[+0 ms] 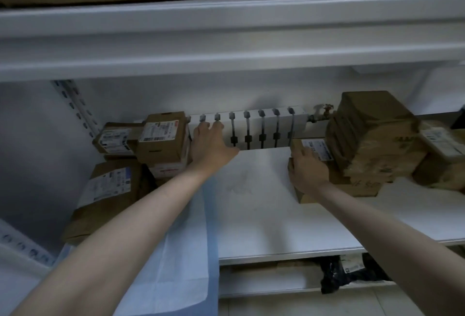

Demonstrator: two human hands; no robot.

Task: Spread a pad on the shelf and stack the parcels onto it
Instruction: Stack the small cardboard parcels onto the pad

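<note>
I'm on the first step, I judge: making room for the pad [186,253], which lies partly on the left of the shelf [264,215] and droops over its front edge under my left arm. My left hand [210,147], fingers straight and spread, presses flat against the side of the left boxes [163,139]. My right hand [308,172] lies over the near corner of a flat box [357,187] under a wrapped bundle [372,139]; gripping or only pushing, I cannot tell. Next I'd shove both groups wider apart, then draw the pad flat across the bare middle
</note>
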